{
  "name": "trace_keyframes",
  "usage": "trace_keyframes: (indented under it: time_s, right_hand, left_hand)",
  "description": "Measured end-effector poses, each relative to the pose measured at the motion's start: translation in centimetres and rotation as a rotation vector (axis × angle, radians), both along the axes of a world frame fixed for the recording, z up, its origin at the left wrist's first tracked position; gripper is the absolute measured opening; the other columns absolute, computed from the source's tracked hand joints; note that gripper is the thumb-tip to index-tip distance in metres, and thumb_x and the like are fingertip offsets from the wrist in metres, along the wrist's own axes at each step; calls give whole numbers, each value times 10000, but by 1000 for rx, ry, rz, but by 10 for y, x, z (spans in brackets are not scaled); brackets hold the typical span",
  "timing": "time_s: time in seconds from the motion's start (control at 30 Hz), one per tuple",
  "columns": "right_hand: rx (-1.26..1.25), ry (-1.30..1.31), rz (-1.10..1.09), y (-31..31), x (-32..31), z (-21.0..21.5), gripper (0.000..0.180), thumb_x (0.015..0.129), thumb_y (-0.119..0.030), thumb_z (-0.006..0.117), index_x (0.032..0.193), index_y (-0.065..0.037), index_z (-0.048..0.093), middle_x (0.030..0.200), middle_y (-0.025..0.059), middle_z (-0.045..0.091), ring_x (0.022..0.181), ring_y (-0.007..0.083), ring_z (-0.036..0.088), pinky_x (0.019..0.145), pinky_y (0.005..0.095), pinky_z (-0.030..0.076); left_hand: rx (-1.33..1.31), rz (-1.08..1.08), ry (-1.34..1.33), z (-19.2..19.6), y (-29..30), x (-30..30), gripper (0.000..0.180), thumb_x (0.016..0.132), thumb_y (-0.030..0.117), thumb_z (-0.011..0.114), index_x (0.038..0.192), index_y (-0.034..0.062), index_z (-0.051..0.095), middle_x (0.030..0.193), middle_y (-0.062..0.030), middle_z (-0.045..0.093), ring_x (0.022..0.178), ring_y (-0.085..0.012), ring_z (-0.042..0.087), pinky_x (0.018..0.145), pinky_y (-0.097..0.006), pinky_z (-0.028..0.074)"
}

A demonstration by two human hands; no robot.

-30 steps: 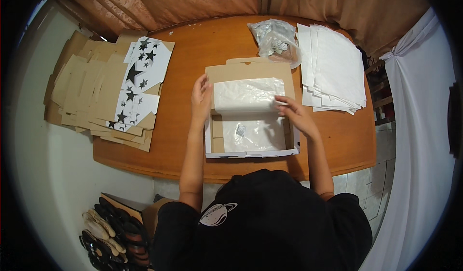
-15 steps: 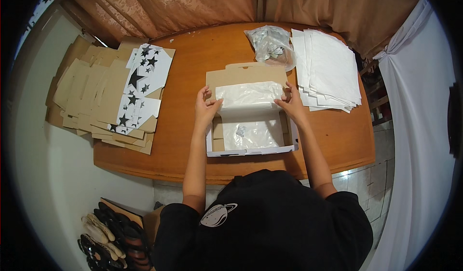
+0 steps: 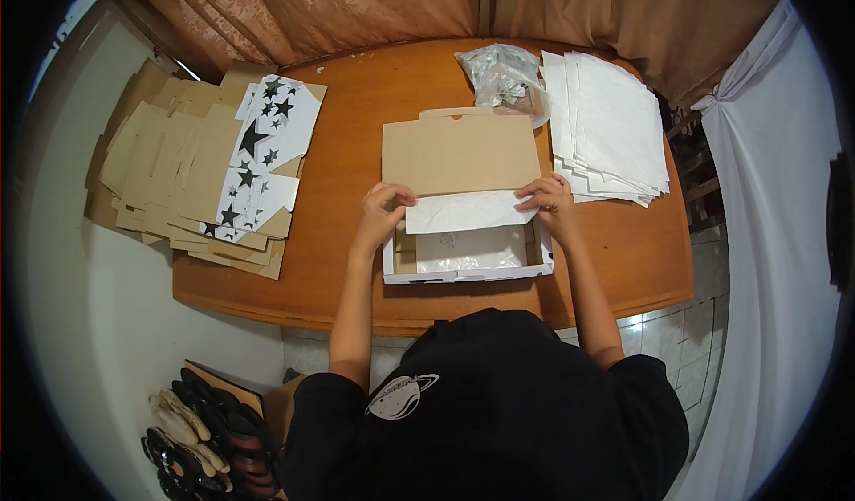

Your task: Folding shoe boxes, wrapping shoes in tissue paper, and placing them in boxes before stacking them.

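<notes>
An open cardboard box (image 3: pixel 392 274) with white outer walls sits in front of me, its brown lid (image 3: pixel 460 154) laid back away from me. A thin white sheet (image 3: pixel 468 213) lines it, and the sheet's far part is folded over toward me. My left hand (image 3: pixel 385 214) pinches the left end of the fold. At the right end, my right hand (image 3: pixel 549 205) grips the sheet between thumb and fingers. Below the folded edge, a small silvery packet (image 3: pixel 448 240) lies on the glossy part of the sheet, partly hidden.
Flattened brown cardboard pieces (image 3: pixel 160 167) are piled on the table's left, topped by a white star-printed one (image 3: pixel 258 158). A clear plastic bag (image 3: pixel 506 82) with small packets stands beyond the box. White sheets (image 3: pixel 610 127) are stacked at the right. Shoes (image 3: pixel 200 439) sit lower left.
Both hands have come down toward me, folding the sheet's far part from the lid over the box. More of the brown lid now shows, and the small packet is partly covered.
</notes>
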State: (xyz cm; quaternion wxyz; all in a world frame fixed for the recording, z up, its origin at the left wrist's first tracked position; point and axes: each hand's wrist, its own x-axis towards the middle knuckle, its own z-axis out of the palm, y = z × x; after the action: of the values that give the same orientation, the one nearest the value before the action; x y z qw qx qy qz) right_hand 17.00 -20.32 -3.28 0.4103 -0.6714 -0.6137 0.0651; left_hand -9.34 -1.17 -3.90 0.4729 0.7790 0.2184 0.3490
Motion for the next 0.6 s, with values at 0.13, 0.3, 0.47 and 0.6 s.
trace_keyframes:
  time_s: [0.13,0.3,0.47,0.6]
  right_hand:
    - [-191,-232,125,-18,-14,21,361,574,54,623,775,-231,716,1161,-52,579,1228,254,382,1032,614,70]
    - [-269,-218,146,-35,-19,24,272,612,-124,579,803,-258,718,1319,-37,457,1346,349,119,967,687,-99]
    - [-432,-207,202,-42,-12,24,189,689,-174,542,770,-168,713,1373,31,389,1357,350,49,950,669,-146]
    - [-284,-166,-38,-45,-28,11,211,810,-232,523,916,-150,686,1392,42,357,1356,350,42,946,674,-128]
  left_hand:
    - [444,-36,340,15,-12,-9,181,595,-45,619,658,120,656,815,38,632,875,-187,519,827,-321,354]
    - [433,-65,391,26,-24,-16,173,599,-34,599,644,122,658,790,57,630,903,-171,504,876,-333,284]
    - [450,-199,688,34,-26,-20,124,625,56,534,657,105,644,843,38,626,953,-163,488,859,-341,261]
    - [475,1,467,32,-46,-19,159,683,87,545,807,100,644,967,-14,601,1013,-184,475,885,-367,260]
